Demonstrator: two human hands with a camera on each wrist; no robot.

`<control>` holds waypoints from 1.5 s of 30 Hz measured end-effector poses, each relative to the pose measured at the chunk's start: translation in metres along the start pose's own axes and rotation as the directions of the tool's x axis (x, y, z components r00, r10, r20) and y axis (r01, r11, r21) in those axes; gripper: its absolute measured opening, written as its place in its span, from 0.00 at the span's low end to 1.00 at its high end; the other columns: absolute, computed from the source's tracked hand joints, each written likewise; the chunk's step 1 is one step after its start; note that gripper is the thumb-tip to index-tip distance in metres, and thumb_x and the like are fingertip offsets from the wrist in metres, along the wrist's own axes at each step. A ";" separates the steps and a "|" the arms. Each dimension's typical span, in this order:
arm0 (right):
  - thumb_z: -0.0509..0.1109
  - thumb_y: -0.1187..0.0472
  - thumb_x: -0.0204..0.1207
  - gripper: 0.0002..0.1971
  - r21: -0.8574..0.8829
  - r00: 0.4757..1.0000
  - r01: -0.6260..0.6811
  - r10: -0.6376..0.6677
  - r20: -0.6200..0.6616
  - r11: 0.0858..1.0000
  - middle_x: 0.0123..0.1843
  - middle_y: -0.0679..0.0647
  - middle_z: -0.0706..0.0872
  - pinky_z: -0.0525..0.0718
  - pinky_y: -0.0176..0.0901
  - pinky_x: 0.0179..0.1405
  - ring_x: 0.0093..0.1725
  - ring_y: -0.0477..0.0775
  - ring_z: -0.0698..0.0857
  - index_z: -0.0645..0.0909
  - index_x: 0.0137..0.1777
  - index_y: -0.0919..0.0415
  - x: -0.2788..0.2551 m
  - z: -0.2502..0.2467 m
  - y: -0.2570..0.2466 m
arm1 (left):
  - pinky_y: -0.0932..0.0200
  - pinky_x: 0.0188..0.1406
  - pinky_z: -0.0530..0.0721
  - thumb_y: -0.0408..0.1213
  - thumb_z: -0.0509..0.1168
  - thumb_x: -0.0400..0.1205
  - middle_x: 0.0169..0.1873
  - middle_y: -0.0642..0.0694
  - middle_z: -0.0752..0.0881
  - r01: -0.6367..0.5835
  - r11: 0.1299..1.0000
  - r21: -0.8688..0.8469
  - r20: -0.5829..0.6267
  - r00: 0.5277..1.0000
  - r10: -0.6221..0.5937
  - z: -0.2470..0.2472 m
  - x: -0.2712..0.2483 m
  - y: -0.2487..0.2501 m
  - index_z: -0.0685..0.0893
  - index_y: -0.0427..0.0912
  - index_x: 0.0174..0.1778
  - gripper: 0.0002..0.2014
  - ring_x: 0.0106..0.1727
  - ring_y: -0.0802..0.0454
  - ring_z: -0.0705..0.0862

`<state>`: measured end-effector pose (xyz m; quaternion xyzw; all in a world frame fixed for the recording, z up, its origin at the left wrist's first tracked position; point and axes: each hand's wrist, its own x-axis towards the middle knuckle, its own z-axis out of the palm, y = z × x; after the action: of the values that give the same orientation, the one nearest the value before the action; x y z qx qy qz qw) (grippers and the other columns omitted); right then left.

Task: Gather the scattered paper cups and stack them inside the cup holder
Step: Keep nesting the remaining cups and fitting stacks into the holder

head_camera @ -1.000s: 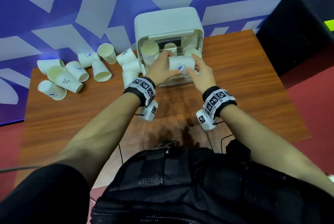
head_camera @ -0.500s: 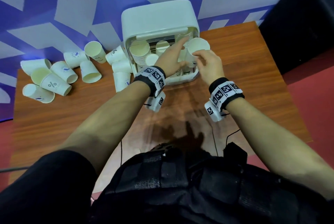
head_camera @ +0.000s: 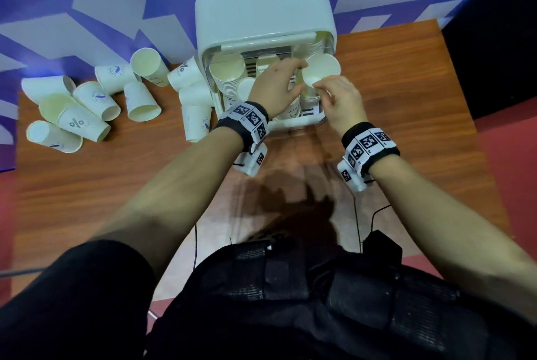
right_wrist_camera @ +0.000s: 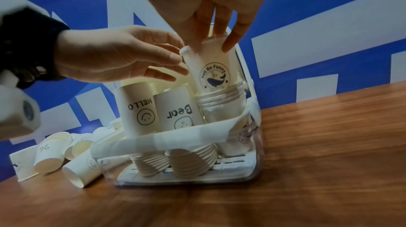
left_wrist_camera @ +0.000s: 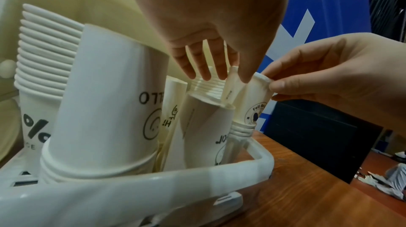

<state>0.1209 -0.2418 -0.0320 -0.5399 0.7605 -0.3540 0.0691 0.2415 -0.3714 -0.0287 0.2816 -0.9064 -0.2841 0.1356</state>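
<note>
Your right hand is pinching the rim of the whale-print cup, which sits upright, mouth up, nested on the stack in the front-right spot of the cup holder at the table's back edge. Your left hand hovers loose beside it, fingers relaxed, holding nothing. The scattered cups lie tipped over toward the back-left corner.

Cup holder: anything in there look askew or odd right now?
Yes. In the cup holder, the whale-print cup sits tilted and only part-seated on its stack, pinched by the right hand. Stacks face mixed ways: the HELLO stack is upside down.
</note>
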 end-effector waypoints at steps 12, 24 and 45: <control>0.58 0.72 0.80 0.26 -0.206 0.925 -0.119 0.184 0.333 0.971 0.82 0.54 0.65 0.51 0.58 0.82 0.84 0.57 0.55 0.69 0.77 0.59 -0.010 0.017 0.026 | 0.42 0.80 0.49 0.51 0.57 0.85 0.76 0.53 0.72 -0.198 0.869 0.454 0.273 0.959 0.076 0.015 -0.004 -0.011 0.73 0.47 0.76 0.23 0.82 0.50 0.59; 0.58 0.65 0.81 0.32 -0.273 0.835 -0.256 0.354 0.421 0.927 0.86 0.50 0.51 0.50 0.57 0.82 0.84 0.57 0.46 0.53 0.83 0.51 -0.008 0.015 0.008 | 0.32 0.79 0.46 0.43 0.58 0.84 0.72 0.47 0.76 -0.100 0.892 0.441 0.250 0.968 -0.015 0.012 -0.010 0.008 0.75 0.46 0.72 0.20 0.81 0.47 0.59; 0.60 0.72 0.77 0.20 0.124 0.958 -0.159 0.123 0.258 0.979 0.67 0.61 0.79 0.63 0.40 0.73 0.71 0.60 0.73 0.78 0.69 0.65 -0.064 0.091 -0.144 | 0.44 0.67 0.70 0.39 0.62 0.80 0.67 0.39 0.77 0.306 0.875 0.376 -0.043 0.949 -0.314 -0.079 -0.167 -0.098 0.74 0.42 0.73 0.23 0.68 0.37 0.73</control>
<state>0.3021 -0.2526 -0.0288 -0.5180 0.7549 -0.3317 0.2277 0.4505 -0.3746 -0.0371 0.4411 -0.8884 -0.1249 0.0228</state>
